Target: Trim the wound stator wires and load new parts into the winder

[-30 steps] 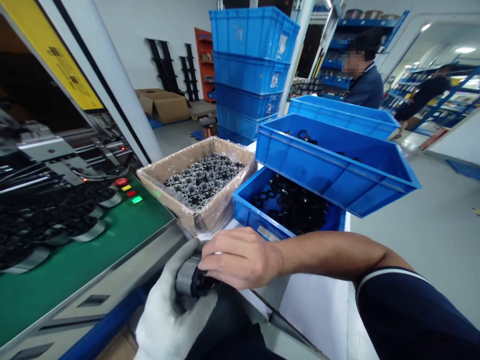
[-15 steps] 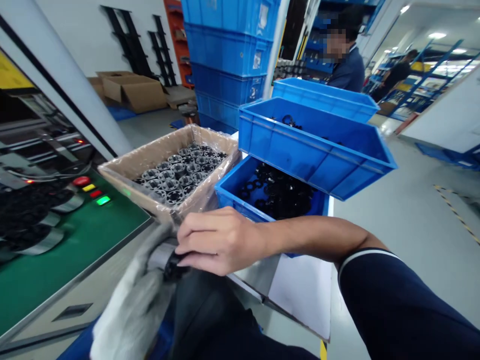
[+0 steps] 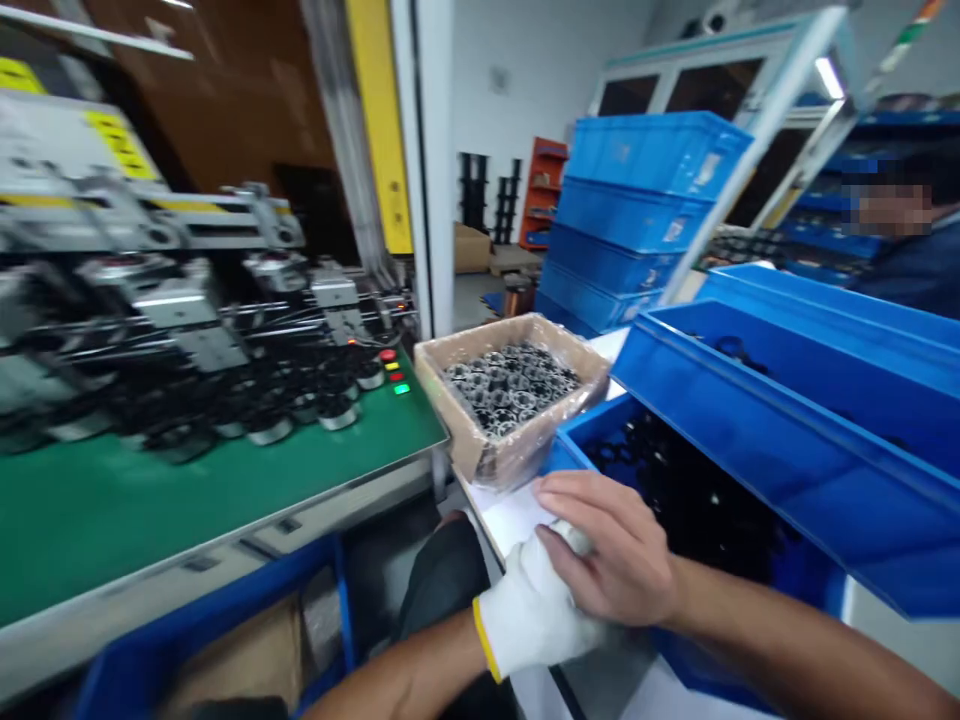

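Bench (image 3: 510,515) nr blue bin (image 3: 571,437): right hand (image 3: 611,555) atop gloved left hand (image 3: 532,612), touching.

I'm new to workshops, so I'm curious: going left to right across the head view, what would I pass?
Green machine table, coloured push buttons, cardboard box of metal parts, blue bin of black parts, co-worker.

Bright, even light falls from above, and a ceiling strip lamp (image 3: 827,75) flares white at the upper right, with only soft shadow under the green bench (image 3: 225,480). Motion blur smears the whole frame, worst over the machine (image 3: 165,300) on the left, and the white-gloved left hand (image 3: 536,610) looks nearly washed out. The wide lens bends uprights and stretches the blue crate (image 3: 787,450) towards the edge.
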Demonstrator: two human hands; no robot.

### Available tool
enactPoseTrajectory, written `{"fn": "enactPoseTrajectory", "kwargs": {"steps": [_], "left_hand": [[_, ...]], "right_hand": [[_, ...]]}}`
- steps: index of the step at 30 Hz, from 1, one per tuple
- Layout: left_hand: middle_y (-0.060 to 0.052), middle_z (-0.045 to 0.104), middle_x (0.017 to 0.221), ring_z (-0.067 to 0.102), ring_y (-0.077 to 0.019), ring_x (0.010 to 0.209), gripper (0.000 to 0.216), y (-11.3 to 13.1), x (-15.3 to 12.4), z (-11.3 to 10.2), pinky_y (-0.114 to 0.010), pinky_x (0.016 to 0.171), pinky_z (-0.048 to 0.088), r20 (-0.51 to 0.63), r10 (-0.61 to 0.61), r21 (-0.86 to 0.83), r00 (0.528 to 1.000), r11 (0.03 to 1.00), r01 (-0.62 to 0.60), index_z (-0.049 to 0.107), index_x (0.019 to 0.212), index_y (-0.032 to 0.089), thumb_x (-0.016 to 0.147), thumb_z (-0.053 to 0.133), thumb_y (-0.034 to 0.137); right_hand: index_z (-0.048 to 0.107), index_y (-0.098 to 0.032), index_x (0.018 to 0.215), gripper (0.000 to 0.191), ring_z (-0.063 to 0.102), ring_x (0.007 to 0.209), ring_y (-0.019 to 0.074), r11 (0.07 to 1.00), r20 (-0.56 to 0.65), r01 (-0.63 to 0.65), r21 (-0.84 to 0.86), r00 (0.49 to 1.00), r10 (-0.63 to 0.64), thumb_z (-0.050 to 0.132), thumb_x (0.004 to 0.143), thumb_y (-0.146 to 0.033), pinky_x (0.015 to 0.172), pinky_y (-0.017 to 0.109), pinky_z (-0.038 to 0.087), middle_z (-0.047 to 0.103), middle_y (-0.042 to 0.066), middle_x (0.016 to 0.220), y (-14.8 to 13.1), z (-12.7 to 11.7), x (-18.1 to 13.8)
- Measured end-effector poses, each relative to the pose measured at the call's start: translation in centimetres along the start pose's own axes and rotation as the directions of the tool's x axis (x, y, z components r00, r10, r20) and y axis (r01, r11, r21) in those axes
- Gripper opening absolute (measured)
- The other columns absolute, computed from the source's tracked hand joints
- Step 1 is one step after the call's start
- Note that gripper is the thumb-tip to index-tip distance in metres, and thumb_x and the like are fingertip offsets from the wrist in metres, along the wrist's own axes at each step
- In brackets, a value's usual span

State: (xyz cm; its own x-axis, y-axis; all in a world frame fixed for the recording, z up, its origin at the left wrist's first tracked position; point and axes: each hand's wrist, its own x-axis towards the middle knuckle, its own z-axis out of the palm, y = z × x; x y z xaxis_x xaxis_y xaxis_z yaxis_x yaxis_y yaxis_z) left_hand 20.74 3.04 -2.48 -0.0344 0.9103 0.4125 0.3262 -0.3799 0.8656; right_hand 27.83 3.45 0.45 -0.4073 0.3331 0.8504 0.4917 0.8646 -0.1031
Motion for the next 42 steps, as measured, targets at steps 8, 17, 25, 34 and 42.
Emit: {"fn": "enactPoseTrajectory", "kwargs": {"steps": [8,17,25,34,42], "left_hand": [[-0.004,0.072,0.119,0.074,-0.0193,0.101,0.054,-5.0,1.0,-12.8,-0.032,0.089,0.062,0.04,-0.02,-0.095,0.999,0.995,0.024,0.054,0.111,0.026,0.065,0.081,0.02],[0.001,0.06,0.103,0.073,-0.0167,0.085,0.063,-3.2,1.4,-13.3,-0.023,0.069,0.063,0.146,0.411,0.194,0.9,0.88,-0.434,0.061,0.109,0.03,0.058,0.095,0.048],[-0.006,0.075,0.106,0.077,-0.0209,0.086,0.045,-3.4,2.4,-15.3,-0.029,0.073,0.064,0.304,0.61,0.234,0.732,0.697,-0.678,0.061,0.119,0.025,0.09,0.067,0.058],[-0.001,0.072,0.122,0.074,-0.0178,0.106,0.035,-5.0,1.1,-14.8,-0.023,0.093,0.06,0.182,0.447,0.036,0.876,0.887,-0.46,0.067,0.12,0.033,0.088,0.074,0.045],[-0.006,0.067,0.13,0.068,-0.032,0.121,0.073,-7.0,0.3,-13.3,-0.045,0.101,0.061,0.208,0.109,0.019,0.972,0.993,-0.116,0.062,0.129,0.031,0.062,0.088,0.031]], "right_hand": [[0.053,-0.012,0.13,0.057,0.061,0.119,0.0262,0.991,0.04,-0.061,0.118,0.998,0.057,0.06,0.076,0.002,0.1,0.044,0.058,0.059,0.017,0.12,-0.5,1.1,-0.7],[0.056,-0.015,0.123,0.036,0.068,0.107,0.0232,0.975,0.056,-0.055,0.216,0.997,0.044,0.07,0.092,-0.028,0.092,0.036,0.061,0.069,0.016,0.112,0.7,2.6,-1.7],[0.052,-0.014,0.129,0.048,0.07,0.111,0.022,0.967,0.076,-0.072,0.243,0.996,0.055,0.071,0.086,-0.028,0.092,0.033,0.062,0.071,0.016,0.115,0.9,3.5,-3.0],[0.047,-0.012,0.137,0.055,0.07,0.105,0.0163,0.938,0.072,-0.106,0.331,0.994,0.087,0.068,0.095,-0.039,0.089,0.025,0.062,0.069,0.015,0.116,0.8,3.1,-1.5],[0.059,-0.01,0.118,0.03,0.068,0.111,0.019,0.985,0.007,0.042,0.166,0.999,-0.043,0.068,0.092,-0.022,0.096,0.028,0.06,0.069,0.018,0.117,0.8,2.5,-1.0]]}}
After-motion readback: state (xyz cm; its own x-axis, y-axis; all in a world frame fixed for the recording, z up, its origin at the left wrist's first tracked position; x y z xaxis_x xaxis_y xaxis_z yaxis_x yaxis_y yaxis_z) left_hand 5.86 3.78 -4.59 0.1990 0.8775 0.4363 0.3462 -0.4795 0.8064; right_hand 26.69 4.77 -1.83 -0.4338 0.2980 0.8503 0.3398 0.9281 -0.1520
